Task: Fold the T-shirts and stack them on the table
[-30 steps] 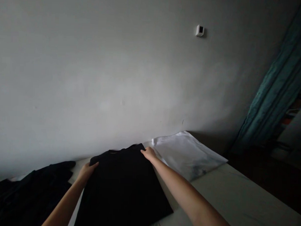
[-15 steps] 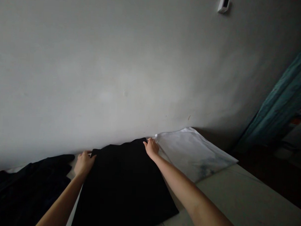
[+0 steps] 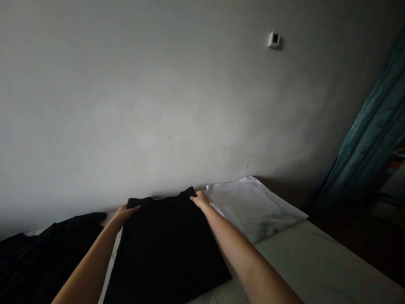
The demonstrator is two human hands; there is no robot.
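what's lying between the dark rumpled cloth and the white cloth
In the head view, the smooth black cloth, held near its far corners by the left hand and right hand.

head-worn view, facing forward, near a wall (image 3: 178,89); pale surface (image 3: 318,267) below

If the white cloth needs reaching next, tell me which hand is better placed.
Probably the right hand: it holds the black cloth on the side nearest the white cloth. The left hand holds the opposite side, farther away.
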